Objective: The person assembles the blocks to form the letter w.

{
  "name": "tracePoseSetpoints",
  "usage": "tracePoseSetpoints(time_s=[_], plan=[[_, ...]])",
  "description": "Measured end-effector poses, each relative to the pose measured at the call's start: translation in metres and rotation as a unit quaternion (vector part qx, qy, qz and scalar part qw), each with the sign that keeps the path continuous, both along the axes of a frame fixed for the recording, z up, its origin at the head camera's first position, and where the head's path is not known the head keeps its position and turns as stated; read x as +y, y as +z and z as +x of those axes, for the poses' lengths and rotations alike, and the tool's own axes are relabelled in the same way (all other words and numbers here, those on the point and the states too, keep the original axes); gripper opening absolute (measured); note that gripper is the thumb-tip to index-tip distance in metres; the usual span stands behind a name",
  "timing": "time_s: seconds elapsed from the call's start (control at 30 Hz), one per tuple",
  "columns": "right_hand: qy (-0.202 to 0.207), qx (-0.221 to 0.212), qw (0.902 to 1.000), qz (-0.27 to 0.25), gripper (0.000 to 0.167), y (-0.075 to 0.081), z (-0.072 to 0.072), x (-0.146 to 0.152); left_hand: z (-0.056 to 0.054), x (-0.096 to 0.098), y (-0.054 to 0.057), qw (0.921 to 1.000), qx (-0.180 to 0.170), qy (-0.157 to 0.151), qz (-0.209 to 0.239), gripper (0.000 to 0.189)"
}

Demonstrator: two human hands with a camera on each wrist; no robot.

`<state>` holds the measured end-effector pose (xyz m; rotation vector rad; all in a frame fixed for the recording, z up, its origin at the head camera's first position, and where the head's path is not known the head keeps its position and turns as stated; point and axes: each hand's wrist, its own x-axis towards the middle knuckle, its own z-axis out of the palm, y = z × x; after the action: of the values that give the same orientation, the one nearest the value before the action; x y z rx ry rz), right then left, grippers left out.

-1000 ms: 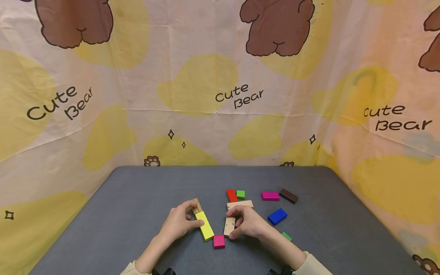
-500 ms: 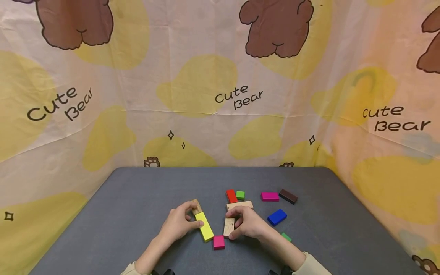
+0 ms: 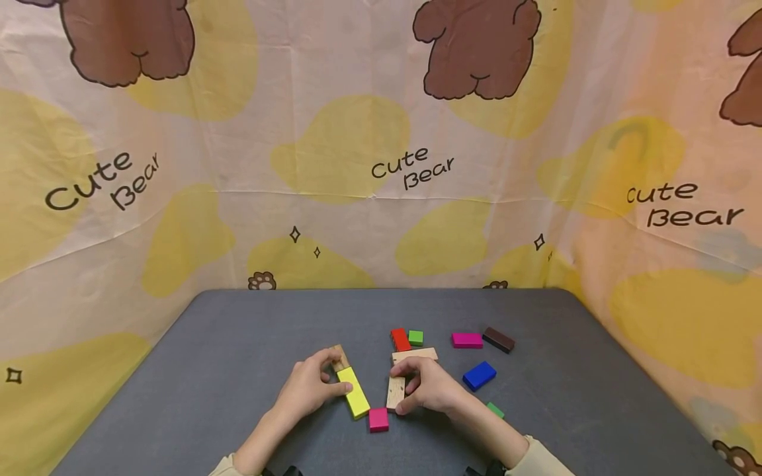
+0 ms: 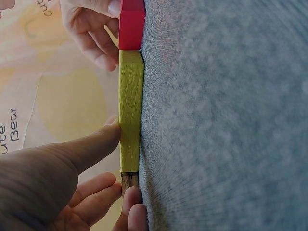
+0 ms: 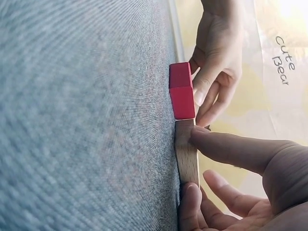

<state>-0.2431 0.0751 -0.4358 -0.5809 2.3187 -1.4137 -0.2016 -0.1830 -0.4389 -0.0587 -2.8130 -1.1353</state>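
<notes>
My left hand rests its thumb on the yellow block, while its fingers curl about a tan wooden block end to end with it. Between thumb and fingers, my right hand holds a pale wooden block lying on the table. A pink-red block sits at the near ends of both rows, making a narrow V. In the right wrist view, the pink-red block meets the end of the wooden block. Fingers partly hide both wooden blocks.
Beyond my right hand lies another pale wooden block, with a red block and light-green block behind. Rightward are magenta, dark brown and blue blocks. My right forearm partly covers a green block.
</notes>
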Motion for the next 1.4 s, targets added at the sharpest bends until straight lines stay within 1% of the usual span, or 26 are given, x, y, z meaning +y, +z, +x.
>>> tracePoseSetpoints(time_s=[0.3,0.57,0.7,0.8,0.87,0.93,1.03,1.13,1.23,1.33,1.4], plan=[[0.004,0.000,1.0000,0.002,0.052,-0.001,-0.001,-0.001,0.002,-0.001,-0.001,1.0000,0.004,-0.003,0.008,0.060],[0.009,0.002,0.9999,-0.004,0.052,0.001,-0.001,-0.001,0.002,-0.002,-0.001,1.0000,-0.001,0.002,0.006,0.060],[0.008,0.007,0.9999,-0.010,0.050,0.008,-0.003,0.003,0.001,-0.003,-0.001,1.0000,0.001,-0.001,0.009,0.060],[-0.018,0.019,0.9995,-0.018,0.045,0.018,-0.009,0.009,0.000,-0.003,-0.001,0.9999,0.005,-0.004,0.011,0.060],[-0.040,0.040,0.9981,-0.025,0.042,0.022,-0.015,0.014,0.000,-0.003,-0.001,0.9999,0.005,-0.005,0.010,0.059],[-0.052,0.071,0.9957,-0.031,0.037,0.024,-0.024,0.018,-0.001,-0.004,-0.001,0.9999,0.005,-0.007,0.009,0.059],[-0.047,0.126,0.9904,-0.034,0.031,0.022,-0.045,0.021,-0.001,-0.004,-0.001,0.9999,0.003,-0.008,0.009,0.059],[-0.014,0.162,0.9862,-0.032,0.034,0.018,-0.069,0.022,-0.001,-0.004,0.000,0.9999,0.005,-0.010,0.008,0.059],[0.026,0.173,0.9845,-0.016,0.043,0.011,-0.090,0.022,0.000,-0.005,0.000,0.9999,0.006,-0.009,0.009,0.059],[0.065,0.172,0.9830,0.000,0.050,0.004,-0.102,0.023,0.000,-0.004,-0.001,0.9999,0.004,-0.010,0.011,0.059],[0.079,0.169,0.9825,0.003,0.051,0.006,-0.102,0.023,0.000,-0.004,-0.001,0.9999,0.002,-0.011,0.011,0.059]])
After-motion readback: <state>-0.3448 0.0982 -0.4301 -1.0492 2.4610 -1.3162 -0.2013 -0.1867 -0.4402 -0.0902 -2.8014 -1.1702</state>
